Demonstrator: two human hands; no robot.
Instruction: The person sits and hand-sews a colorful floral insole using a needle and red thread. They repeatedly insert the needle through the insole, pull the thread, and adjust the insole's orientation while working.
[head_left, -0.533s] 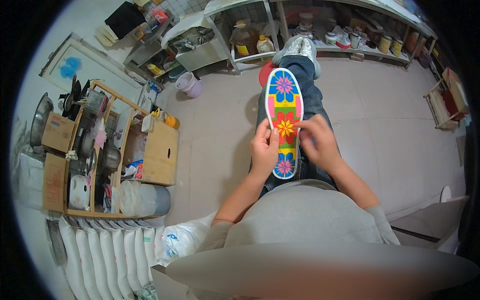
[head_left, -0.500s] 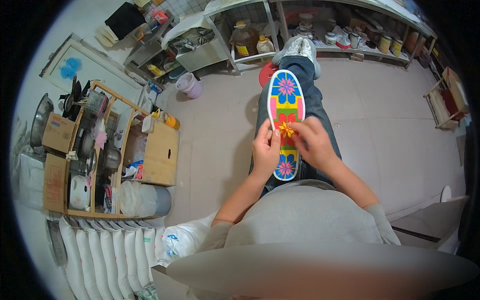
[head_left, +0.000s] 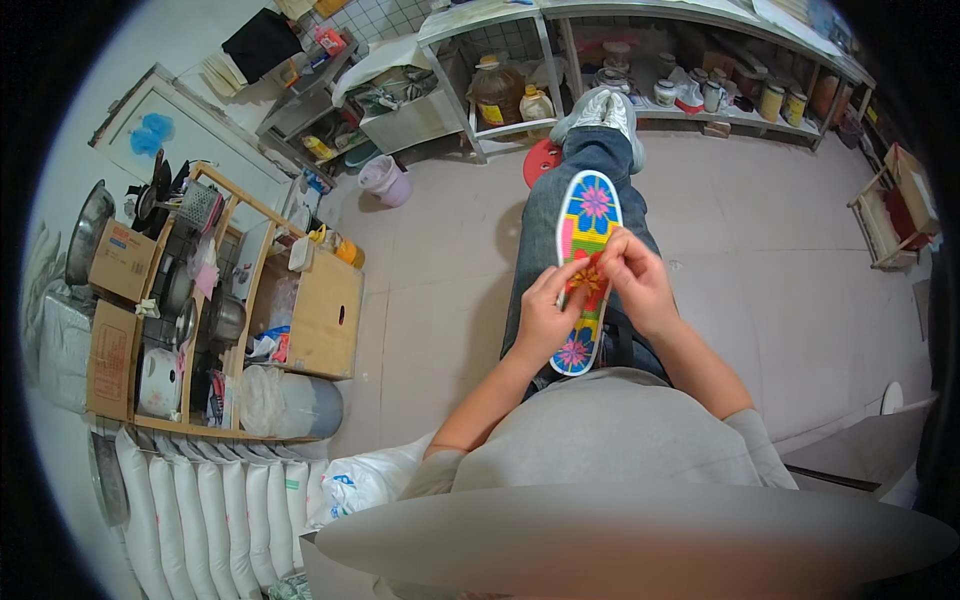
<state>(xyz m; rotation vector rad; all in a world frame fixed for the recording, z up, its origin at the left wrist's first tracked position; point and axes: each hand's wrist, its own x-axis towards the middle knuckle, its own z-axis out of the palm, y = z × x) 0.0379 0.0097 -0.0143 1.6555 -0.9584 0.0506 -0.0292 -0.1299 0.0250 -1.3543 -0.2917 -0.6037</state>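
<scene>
An embroidered insole [head_left: 588,227] with a white rim and bright blue, pink, yellow, green and red patterns lies lengthwise above my jeans-clad legs [head_left: 540,237]. My left hand [head_left: 548,318] grips its left edge near the middle, with forefinger and thumb reaching over the patterned face. Close by on the right side, my right hand [head_left: 640,285] is closed in a pinch, its fingertips nearly meeting those of the left. What the pinch holds, if anything, is too small to make out. Both hands partly cover the red middle section.
A wooden shelf [head_left: 215,270] with pots and boxes stands at the left. A lilac bucket [head_left: 385,181] and a red stool [head_left: 542,162] are farther ahead. Metal counters [head_left: 690,12] holding jars line the back. White sacks [head_left: 205,510] stand at lower left.
The insole has tilted slightly, its far end shifting right and nearer. My right hand has risen along it and closed into a pinch; my left fingers have moved farther over its face.
</scene>
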